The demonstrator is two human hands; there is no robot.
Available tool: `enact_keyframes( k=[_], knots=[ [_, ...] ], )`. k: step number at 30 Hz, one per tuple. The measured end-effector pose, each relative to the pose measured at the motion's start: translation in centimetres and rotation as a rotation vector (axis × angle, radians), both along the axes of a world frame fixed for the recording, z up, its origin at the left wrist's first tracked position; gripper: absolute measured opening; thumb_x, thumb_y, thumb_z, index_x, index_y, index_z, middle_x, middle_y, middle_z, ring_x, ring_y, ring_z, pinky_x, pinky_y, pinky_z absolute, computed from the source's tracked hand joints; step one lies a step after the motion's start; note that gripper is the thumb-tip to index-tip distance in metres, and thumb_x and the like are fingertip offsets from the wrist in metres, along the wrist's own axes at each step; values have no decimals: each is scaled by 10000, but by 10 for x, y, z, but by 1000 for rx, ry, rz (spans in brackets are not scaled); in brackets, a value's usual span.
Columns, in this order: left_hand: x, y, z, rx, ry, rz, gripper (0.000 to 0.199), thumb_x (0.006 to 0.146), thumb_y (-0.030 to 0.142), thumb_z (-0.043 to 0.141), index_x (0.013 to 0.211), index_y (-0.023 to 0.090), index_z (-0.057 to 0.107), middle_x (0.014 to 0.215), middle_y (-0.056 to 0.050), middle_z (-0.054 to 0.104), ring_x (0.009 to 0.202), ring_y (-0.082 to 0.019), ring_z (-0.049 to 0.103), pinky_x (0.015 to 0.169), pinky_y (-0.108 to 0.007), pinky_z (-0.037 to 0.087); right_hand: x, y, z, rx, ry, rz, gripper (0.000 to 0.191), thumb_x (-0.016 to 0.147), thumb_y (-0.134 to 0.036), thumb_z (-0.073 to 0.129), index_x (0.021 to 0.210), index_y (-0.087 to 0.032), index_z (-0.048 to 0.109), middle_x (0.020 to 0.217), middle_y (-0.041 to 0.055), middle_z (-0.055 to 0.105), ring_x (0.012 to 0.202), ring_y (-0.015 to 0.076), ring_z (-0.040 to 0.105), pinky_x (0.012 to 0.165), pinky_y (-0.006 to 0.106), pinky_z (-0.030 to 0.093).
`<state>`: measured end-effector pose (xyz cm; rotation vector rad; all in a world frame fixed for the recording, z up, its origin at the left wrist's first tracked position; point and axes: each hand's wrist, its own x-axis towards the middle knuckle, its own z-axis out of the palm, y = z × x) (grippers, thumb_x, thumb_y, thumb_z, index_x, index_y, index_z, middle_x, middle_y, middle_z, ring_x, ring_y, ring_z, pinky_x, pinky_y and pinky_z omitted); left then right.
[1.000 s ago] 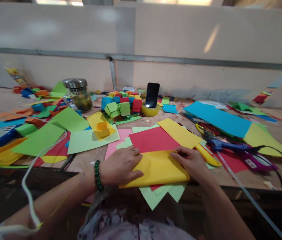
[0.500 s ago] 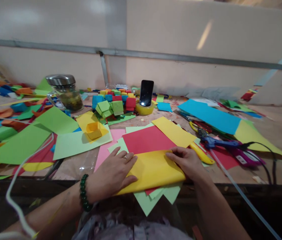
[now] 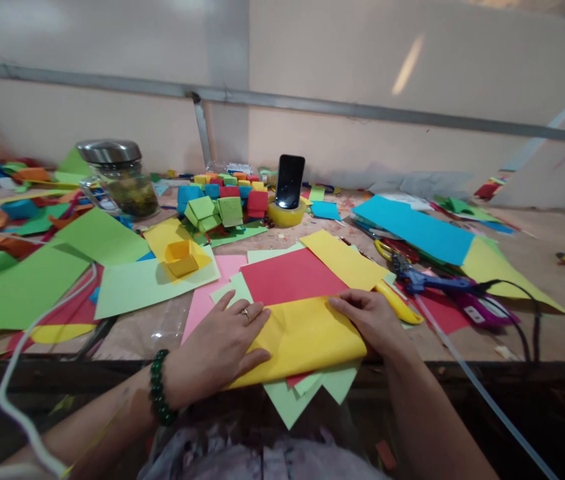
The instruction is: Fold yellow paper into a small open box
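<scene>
The folded yellow paper (image 3: 307,337) at the front edge of the table (image 3: 557,339) looks light, flexible and easily creased, best held by its edges, its upper right pinched in the right hand (image 3: 378,321) and its left end under the loosely spread left hand (image 3: 215,350).

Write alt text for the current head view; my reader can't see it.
A person's left hand lies on a folded yellow sheet while the right hand holds its right end. Beyond are a red sheet, coloured paper cubes and a phone standing at a yellow tape roll, with a lidded glass jar farther left.
</scene>
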<state>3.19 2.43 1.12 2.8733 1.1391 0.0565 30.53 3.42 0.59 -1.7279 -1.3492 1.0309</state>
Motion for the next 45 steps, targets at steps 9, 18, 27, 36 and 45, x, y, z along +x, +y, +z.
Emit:
enact_keyframes(
  k=[9, 18, 27, 36, 45],
  knots=[
    [-1, 2, 5, -54, -19, -17, 480, 947, 440, 437, 1247, 80, 539, 1232, -180, 576, 1088, -306, 527, 941, -433, 423, 0, 3, -2, 81, -271, 62, 345, 684, -493, 641, 675, -157, 718, 644, 37, 682, 614, 183, 577, 508, 257, 386],
    [15, 13, 14, -56, -18, -83, 337, 963, 335, 349, 1187, 168, 537, 1030, -118, 609, 877, -254, 578, 745, -384, 493, 3, 9, -5, 111, -347, 176, 357, 742, -493, 608, 682, -159, 722, 659, 51, 701, 621, 195, 593, 495, 258, 395],
    [18, 27, 8, -111, -53, -172, 336, 906, 461, 477, 1109, 200, 538, 1053, -80, 567, 866, -235, 586, 712, -344, 480, 12, 15, 2, 158, -510, 288, 350, 773, -395, 640, 1024, -160, 706, 773, 37, 697, 683, 190, 607, 570, 274, 438],
    [18, 35, 6, -147, -73, -189, 379, 918, 394, 429, 1265, 261, 501, 1041, -68, 542, 827, -222, 608, 703, -330, 478, -70, -48, 23, 687, -1091, 932, 234, 819, -128, 547, 966, -146, 728, 844, 94, 717, 779, 236, 598, 754, 371, 483],
    [17, 34, 2, -129, -90, -172, 429, 885, 389, 472, 1289, 249, 499, 1082, -81, 536, 878, -230, 611, 748, -335, 487, -56, -102, -9, 838, -1433, 631, 431, 751, -24, 458, 1122, -21, 679, 1150, 196, 690, 1021, 305, 620, 851, 431, 508]
  ],
)
